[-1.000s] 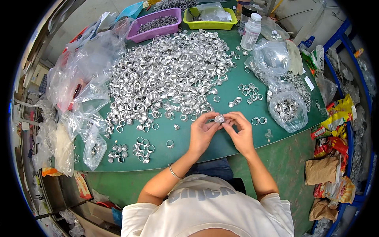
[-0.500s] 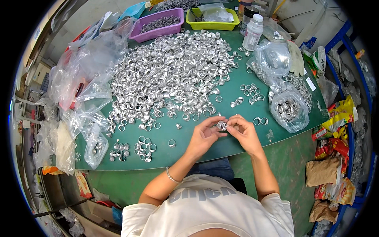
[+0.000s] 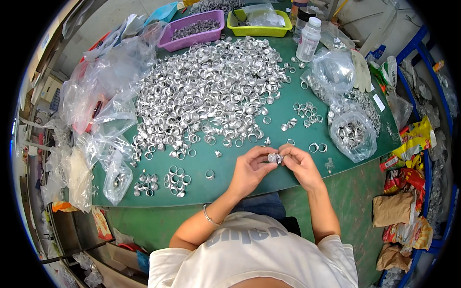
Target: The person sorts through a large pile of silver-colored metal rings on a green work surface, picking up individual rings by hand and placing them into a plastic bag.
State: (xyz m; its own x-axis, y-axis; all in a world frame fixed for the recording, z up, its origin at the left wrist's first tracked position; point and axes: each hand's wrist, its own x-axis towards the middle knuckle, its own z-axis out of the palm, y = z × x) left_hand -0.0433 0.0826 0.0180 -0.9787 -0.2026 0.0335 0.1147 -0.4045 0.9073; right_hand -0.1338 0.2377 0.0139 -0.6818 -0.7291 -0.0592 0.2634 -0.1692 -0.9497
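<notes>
The fingertips of the bare left hand (image 3: 249, 170) and bare right hand (image 3: 303, 168) partly cover the shiny silver metal piece (image 3: 274, 158) between them, which is too small for its exact shape or any fine detail to be told. In the broad heap of silver metal rings (image 3: 206, 91), the upper ones hide those underneath, and the white plastic bottle (image 3: 308, 43) blocks part of the black-lidded jar (image 3: 302, 18). The upper edge cuts off the mound of small grey metal pieces (image 3: 216, 6), and the lower edge crops the off-white short-sleeved T-shirt (image 3: 249, 249).
</notes>
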